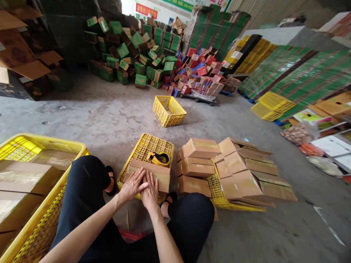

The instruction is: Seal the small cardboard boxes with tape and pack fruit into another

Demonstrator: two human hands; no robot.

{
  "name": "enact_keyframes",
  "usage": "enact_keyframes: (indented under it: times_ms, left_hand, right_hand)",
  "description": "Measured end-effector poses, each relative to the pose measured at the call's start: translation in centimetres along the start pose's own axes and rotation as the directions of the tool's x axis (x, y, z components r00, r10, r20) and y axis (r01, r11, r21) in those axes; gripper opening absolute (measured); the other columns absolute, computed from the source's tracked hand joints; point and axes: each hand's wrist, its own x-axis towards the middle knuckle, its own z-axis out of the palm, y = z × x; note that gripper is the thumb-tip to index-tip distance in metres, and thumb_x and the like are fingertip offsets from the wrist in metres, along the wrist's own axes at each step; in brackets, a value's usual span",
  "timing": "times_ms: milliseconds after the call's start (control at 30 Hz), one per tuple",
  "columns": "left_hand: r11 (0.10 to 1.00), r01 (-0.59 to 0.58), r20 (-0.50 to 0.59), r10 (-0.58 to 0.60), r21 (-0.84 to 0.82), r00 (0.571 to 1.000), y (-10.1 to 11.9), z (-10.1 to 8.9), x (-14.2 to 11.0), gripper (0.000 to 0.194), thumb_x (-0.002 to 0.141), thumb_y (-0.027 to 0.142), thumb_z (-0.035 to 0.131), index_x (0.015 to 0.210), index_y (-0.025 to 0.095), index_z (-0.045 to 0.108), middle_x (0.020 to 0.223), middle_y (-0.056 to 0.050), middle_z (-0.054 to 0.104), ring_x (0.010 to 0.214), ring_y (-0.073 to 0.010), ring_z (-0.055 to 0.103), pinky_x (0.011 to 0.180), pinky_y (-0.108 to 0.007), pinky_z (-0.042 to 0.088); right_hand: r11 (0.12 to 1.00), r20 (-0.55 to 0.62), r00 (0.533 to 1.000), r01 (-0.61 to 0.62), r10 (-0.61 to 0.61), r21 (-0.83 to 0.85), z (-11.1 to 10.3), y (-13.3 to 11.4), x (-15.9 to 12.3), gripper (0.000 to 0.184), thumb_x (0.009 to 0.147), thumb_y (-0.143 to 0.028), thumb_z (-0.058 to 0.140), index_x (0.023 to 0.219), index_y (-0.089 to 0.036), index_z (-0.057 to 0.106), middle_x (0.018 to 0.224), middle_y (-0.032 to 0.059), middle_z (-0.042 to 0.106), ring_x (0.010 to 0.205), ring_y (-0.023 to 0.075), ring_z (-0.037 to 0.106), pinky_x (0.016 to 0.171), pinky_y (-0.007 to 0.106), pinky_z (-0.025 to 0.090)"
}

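Both of my hands lie flat, side by side, on top of a brown cardboard box [161, 178]. My left hand [132, 186] rests on the box's left part with its fingers stretched out, its thumb over the other hand. Close against it, my right hand [149, 190] also has its fingers extended on the cardboard. The box sits on an upturned yellow plastic crate [145, 142] between my knees. Just beyond the box, a yellow and black tape dispenser [159, 158] lies on the crate's lattice surface.
To the right, several cardboard boxes [201, 166] and more boxes [241, 175] are stacked around a yellow crate. A large yellow crate [79, 146] with boxes stands at my left. Ahead is another yellow crate [170, 118], with piled green cartons [140, 80] farther back.
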Motion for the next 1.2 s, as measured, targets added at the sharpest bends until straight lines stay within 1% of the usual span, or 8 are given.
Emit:
enact_keyframes:
  times_ms: [67,167,300,533,667,833,1000,1200]
  left_hand:
    - [0.998,0.034,-0.028,-0.033,0.044,0.999,-1.3,-0.6,-0.2,0.07,0.108,0.062,0.03,0.164,0.019,0.034,0.163,-0.017,0.044,0.15,-0.0319,0.045,0.119,-0.052,0.043]
    - [0.989,0.109,-0.053,-0.104,0.103,0.993,-3.0,-1.7,-0.4,0.067,0.11,0.058,0.026,0.162,0.017,0.036,0.164,-0.018,0.043,0.152,-0.0326,0.041,0.119,-0.055,0.041]
    - [0.984,0.132,-0.066,-0.125,0.118,0.99,-3.4,-2.1,-0.6,0.069,0.11,0.058,0.023,0.162,0.013,0.035,0.165,-0.02,0.04,0.153,-0.034,0.038,0.119,-0.055,0.041]
    - [0.986,0.156,-0.129,-0.149,0.05,0.98,-3.2,-0.6,-0.6,0.078,0.108,0.064,0.022,0.161,0.007,0.035,0.165,-0.027,0.035,0.156,-0.0394,0.031,0.117,-0.057,0.042]
    - [0.983,0.173,-0.096,-0.168,0.054,0.981,-3.3,-1.0,0.1,0.08,0.108,0.065,0.02,0.159,0.006,0.038,0.163,-0.026,0.04,0.154,-0.0384,0.035,0.118,-0.057,0.041]
    - [0.982,0.148,-0.031,-0.146,0.113,0.989,-0.2,-0.8,1.2,0.079,0.107,0.066,0.025,0.154,0.008,0.048,0.162,-0.022,0.044,0.153,-0.0352,0.038,0.124,-0.056,0.033]
    - [0.995,0.085,0.029,-0.087,0.054,0.996,2.4,-0.2,1.6,0.077,0.104,0.071,0.033,0.152,0.014,0.054,0.163,-0.018,0.044,0.154,-0.0335,0.038,0.123,-0.052,0.035]
    - [0.998,0.06,0.078,-0.058,-0.018,0.995,1.9,-1.4,1.7,0.074,0.104,0.071,0.033,0.153,0.019,0.052,0.163,-0.015,0.044,0.155,-0.0297,0.037,0.126,-0.051,0.03]
  right_hand:
    - [0.992,0.016,0.992,-0.127,0.127,0.02,-0.8,1.5,-0.2,0.058,0.11,-0.04,0.03,0.166,-0.026,0.028,0.172,0.008,0.029,0.16,0.026,0.023,0.128,0.055,0.019]
    - [0.922,0.001,0.924,-0.381,0.381,0.072,-1.3,4.6,-0.7,0.065,0.11,-0.05,0.02,0.166,-0.018,0.027,0.174,0.0121,0.022,0.161,0.0307,0.018,0.126,0.06,0.02]
    - [0.92,-0.095,0.932,-0.322,0.349,0.223,-0.1,7.6,-1.6,0.082,0.107,-0.061,0.019,0.165,-0.004,0.024,0.174,0.021,0.014,0.161,0.033,0.02,0.126,0.049,0.028]
    - [0.856,-0.151,0.873,-0.398,0.464,0.33,1.1,8.0,-1.7,0.087,0.104,-0.066,0.023,0.165,-0.005,0.023,0.172,0.0232,0.023,0.157,0.0297,0.031,0.123,0.042,0.034]
    - [0.881,-0.079,0.907,-0.376,0.413,0.286,-0.1,7.7,-1.5,0.089,0.105,-0.066,0.019,0.164,0.0,0.023,0.172,0.0231,0.023,0.159,0.0294,0.025,0.127,0.043,0.027]
    - [0.914,-0.086,0.91,-0.406,0.406,0.015,-0.2,4.2,-0.9,0.078,0.107,-0.053,0.019,0.164,0.001,0.024,0.172,0.0256,0.018,0.161,0.0381,0.012,0.125,0.067,0.014]
    - [0.987,-0.049,0.99,-0.137,0.133,-0.085,1.5,0.5,-1.2,0.063,0.104,-0.024,0.023,0.165,-0.008,0.029,0.171,0.02,0.028,0.161,0.033,0.019,0.127,0.061,0.013]
    - [0.994,-0.055,0.996,-0.071,0.067,-0.084,2.3,0.1,-0.7,0.063,0.104,-0.026,0.03,0.164,-0.01,0.031,0.171,0.0183,0.029,0.159,0.0381,0.021,0.125,0.063,0.019]
